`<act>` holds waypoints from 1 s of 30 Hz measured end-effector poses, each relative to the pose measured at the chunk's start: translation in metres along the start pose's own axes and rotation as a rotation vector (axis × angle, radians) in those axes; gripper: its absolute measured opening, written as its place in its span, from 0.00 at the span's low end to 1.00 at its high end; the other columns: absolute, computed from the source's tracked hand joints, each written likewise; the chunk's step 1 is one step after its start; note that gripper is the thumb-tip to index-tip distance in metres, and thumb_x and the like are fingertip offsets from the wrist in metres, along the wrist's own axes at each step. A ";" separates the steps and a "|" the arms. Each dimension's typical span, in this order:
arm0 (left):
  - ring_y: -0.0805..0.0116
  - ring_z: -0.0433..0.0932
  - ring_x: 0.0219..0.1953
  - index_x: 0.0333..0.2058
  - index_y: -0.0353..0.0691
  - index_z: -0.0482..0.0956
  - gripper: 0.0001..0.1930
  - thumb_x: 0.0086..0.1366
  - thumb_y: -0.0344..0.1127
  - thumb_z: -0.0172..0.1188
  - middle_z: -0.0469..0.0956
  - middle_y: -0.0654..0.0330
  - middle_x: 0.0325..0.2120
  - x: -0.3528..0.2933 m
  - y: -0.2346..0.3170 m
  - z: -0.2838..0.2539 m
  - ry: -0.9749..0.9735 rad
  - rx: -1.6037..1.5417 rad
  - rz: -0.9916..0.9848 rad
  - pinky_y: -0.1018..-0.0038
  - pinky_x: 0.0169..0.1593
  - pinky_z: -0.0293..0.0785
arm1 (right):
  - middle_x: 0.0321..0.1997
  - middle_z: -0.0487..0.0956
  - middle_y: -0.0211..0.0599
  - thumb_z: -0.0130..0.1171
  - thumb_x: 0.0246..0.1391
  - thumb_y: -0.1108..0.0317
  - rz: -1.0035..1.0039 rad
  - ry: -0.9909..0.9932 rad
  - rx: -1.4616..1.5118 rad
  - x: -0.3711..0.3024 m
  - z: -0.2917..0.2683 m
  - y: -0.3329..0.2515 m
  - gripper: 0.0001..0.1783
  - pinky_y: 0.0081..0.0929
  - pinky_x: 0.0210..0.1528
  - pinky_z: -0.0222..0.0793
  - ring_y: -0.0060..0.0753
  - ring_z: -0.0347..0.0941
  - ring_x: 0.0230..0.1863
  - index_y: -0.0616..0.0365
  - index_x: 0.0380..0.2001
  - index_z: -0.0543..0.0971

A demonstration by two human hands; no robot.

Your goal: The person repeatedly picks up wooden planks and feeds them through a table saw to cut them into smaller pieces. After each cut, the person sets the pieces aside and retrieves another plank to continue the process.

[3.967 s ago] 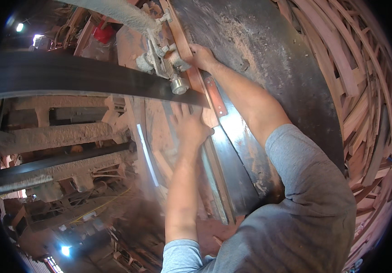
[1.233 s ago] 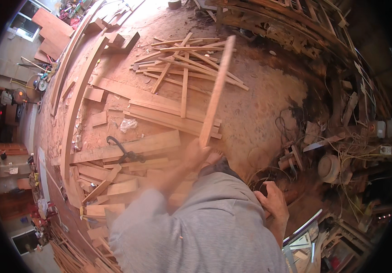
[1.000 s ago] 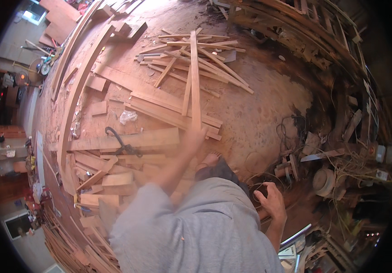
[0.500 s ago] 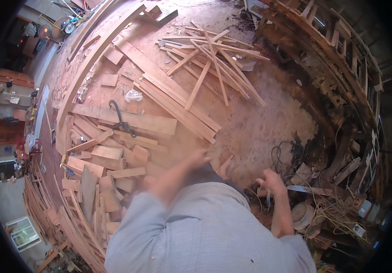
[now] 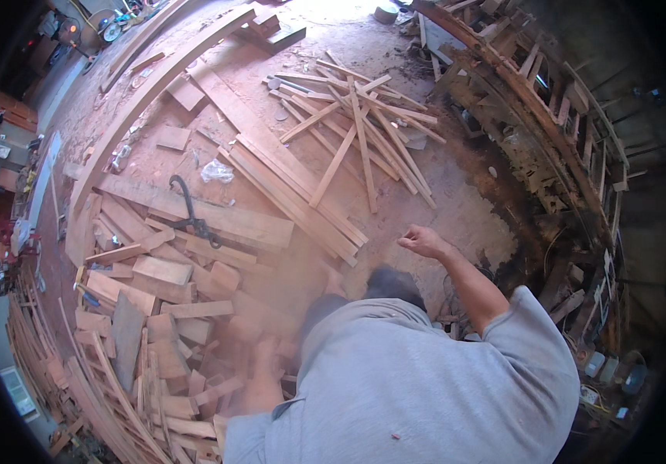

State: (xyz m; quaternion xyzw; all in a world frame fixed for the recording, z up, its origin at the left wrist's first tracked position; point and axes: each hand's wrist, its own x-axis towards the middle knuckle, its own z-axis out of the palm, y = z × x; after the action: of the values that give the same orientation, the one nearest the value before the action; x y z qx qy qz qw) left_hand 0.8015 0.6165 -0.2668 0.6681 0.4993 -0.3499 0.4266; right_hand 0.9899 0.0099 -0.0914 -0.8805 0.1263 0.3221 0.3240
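Observation:
My left hand [image 5: 269,357] is lowered to the heap of wood offcuts [image 5: 208,309] on my left. Its fingers are smeared and hazy, so I cannot tell whether it grips a piece. My right hand [image 5: 424,241] is held out over the bare floor ahead, its fingers curled together with nothing visible in them. Just left of it end several long, thin wooden strips [image 5: 294,197] lying side by side. A dark metal clamp or hook-like tool [image 5: 191,216] rests across a wide plank [image 5: 244,218] beyond the offcuts.
A crisscross pile of wooden sticks [image 5: 360,127] lies farther ahead. A long beam [image 5: 143,97] runs along the left. At the right stands a weathered wooden frame [image 5: 538,100], with tangled debris and cables below it. A crumpled clear plastic bag [image 5: 217,171] lies near the strips.
My left hand has gone from in front of me down and left to the offcuts. My right hand has swung forward and to the left. My body leans farther over.

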 end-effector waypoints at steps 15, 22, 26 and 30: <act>0.71 0.81 0.36 0.56 0.35 0.78 0.22 0.72 0.45 0.62 0.83 0.60 0.43 0.071 0.090 0.010 -0.072 -0.187 0.435 0.75 0.37 0.77 | 0.54 0.82 0.56 0.64 0.55 0.40 0.257 -0.246 -0.298 0.044 0.016 0.053 0.36 0.45 0.58 0.74 0.55 0.78 0.57 0.64 0.52 0.79; 0.72 0.77 0.30 0.45 0.41 0.78 0.15 0.73 0.48 0.59 0.79 0.63 0.34 0.001 0.048 -0.020 -0.054 -0.456 0.107 0.73 0.31 0.72 | 0.45 0.84 0.57 0.64 0.55 0.43 0.033 -0.053 -0.247 0.092 -0.034 -0.062 0.31 0.45 0.52 0.76 0.55 0.81 0.50 0.64 0.43 0.82; 0.71 0.74 0.27 0.37 0.45 0.77 0.15 0.73 0.50 0.57 0.76 0.65 0.29 -0.106 0.053 -0.011 -0.106 -0.423 -0.180 0.71 0.27 0.69 | 0.43 0.85 0.54 0.65 0.55 0.42 0.020 -0.048 -0.202 0.123 -0.027 -0.083 0.29 0.42 0.52 0.76 0.52 0.82 0.49 0.61 0.42 0.83; 0.63 0.82 0.37 0.43 0.35 0.83 0.21 0.71 0.51 0.58 0.84 0.55 0.37 -0.073 0.003 0.022 -0.263 0.264 -0.131 0.66 0.36 0.75 | 0.44 0.85 0.54 0.63 0.58 0.46 -0.066 0.059 0.008 0.102 -0.043 -0.094 0.26 0.41 0.50 0.77 0.51 0.83 0.48 0.62 0.42 0.84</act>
State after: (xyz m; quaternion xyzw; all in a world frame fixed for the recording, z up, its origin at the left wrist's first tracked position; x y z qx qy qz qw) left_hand 0.7851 0.5693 -0.2092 0.6329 0.4313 -0.5235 0.3734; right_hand 1.1287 0.0518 -0.0864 -0.8921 0.1082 0.2845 0.3340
